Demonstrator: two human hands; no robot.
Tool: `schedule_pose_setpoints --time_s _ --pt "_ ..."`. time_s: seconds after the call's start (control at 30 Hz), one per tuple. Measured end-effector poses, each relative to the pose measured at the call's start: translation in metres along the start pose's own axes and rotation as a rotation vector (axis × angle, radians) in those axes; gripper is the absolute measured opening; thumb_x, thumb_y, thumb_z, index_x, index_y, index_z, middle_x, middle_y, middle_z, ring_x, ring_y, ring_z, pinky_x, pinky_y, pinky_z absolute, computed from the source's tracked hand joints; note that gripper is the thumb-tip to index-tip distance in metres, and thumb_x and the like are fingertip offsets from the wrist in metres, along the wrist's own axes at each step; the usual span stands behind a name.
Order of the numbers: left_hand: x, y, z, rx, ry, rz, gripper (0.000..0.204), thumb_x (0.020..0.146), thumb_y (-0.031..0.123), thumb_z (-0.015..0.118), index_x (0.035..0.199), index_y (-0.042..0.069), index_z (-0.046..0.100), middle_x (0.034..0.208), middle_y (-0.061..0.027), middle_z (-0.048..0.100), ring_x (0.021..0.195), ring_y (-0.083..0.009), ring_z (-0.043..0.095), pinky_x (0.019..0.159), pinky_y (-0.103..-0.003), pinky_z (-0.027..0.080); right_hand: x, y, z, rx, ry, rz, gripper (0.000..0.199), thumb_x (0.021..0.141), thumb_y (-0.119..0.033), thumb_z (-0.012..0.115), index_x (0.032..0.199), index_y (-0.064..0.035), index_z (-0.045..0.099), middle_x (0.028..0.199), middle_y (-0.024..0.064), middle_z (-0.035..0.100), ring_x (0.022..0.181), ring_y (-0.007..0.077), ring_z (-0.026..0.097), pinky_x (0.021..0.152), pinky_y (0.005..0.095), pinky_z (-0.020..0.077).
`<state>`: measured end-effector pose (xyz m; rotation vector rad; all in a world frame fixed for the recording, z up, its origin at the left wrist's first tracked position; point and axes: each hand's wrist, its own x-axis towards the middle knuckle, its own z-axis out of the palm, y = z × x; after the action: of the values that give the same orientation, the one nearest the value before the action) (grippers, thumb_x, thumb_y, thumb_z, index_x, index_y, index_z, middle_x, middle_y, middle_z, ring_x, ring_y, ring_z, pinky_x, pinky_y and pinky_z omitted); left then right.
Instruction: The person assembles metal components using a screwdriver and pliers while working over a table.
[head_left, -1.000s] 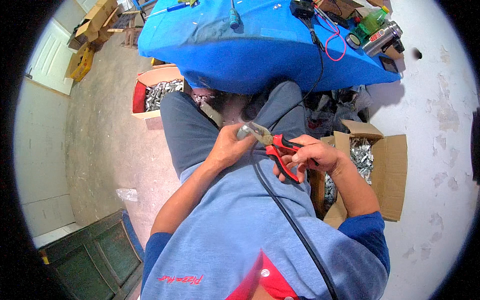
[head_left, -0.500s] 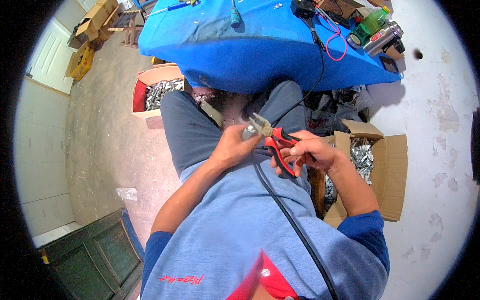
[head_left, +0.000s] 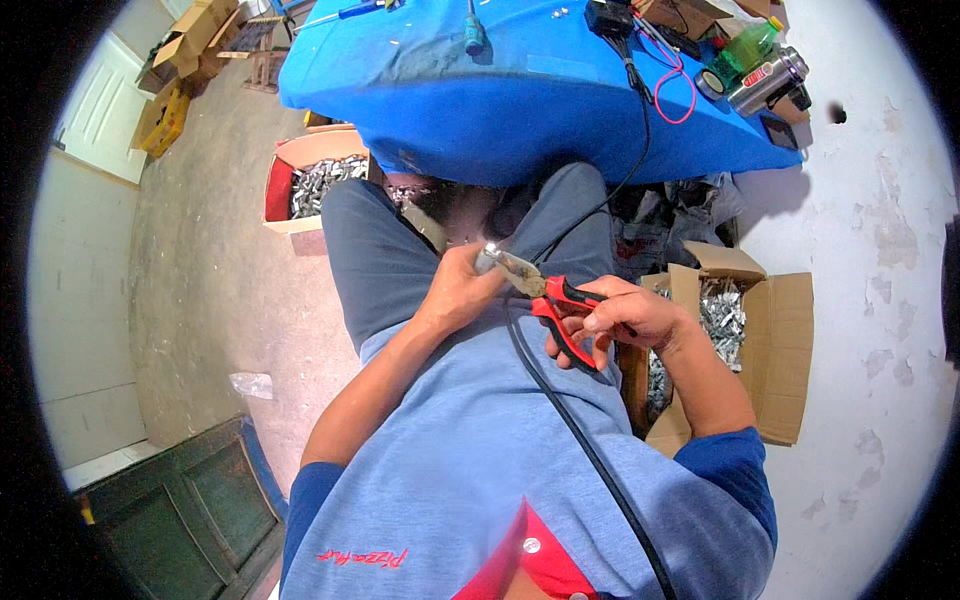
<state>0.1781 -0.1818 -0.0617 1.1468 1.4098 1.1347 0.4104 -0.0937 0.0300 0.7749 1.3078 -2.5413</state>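
Above my lap, my right hand [head_left: 632, 318] is closed around the red and black handles of a pair of pliers [head_left: 562, 312]. The handles are spread apart. The pliers' jaws point up and left and meet a small silvery metal piece [head_left: 487, 260]. My left hand [head_left: 462, 290] is closed on that piece, pinching it between thumb and fingers. Most of the piece is hidden by the fingers, so its exact kind does not show. A black cable [head_left: 585, 445] runs over my shirt just below both hands.
Ahead stands a table with a blue cloth [head_left: 470, 125], holding a screwdriver [head_left: 473, 35], a green bottle [head_left: 745, 48] and a steel flask [head_left: 768, 80]. An open box of metal parts [head_left: 300, 226] sits at the left, another cardboard box [head_left: 785, 350] at the right, beside the wall.
The pliers' jaws have come down onto the metal piece; before, they stood open above it. The right hand and handles have shifted slightly downward and right.
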Motion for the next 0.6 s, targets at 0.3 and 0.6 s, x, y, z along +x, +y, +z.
schedule_pose_setpoints --time_s 0.3,0.6 --pt "-0.0013 0.0023 0.0024 -0.020 -0.008 0.005 0.016 0.088 0.006 0.058 0.094 -0.003 0.070 0.084 -0.0038 0.071 0.077 -0.0089 0.062 0.070 -0.027 0.051 0.0017 -0.0006 0.0025 -0.013 0.028 -0.008 0.047 0.082 -0.023 0.059 0.122 0.0024 0.057 0.105 0.0184 0.068 0.088 0.0240 0.070 0.057 0.0290 0.0584" --pt "-0.0002 0.0003 0.0024 -0.048 -0.001 -0.006 0.021 0.086 0.011 0.060 0.097 -0.003 0.070 0.084 -0.0099 0.072 0.077 -0.0120 0.063 0.070 -0.030 0.052 0.0045 0.0006 0.0047 0.009 0.022 -0.020 0.049 0.082 -0.022 0.058 0.125 0.0026 0.054 0.104 0.0190 0.068 0.088 0.0247 0.070 0.056 0.0292 0.0586"
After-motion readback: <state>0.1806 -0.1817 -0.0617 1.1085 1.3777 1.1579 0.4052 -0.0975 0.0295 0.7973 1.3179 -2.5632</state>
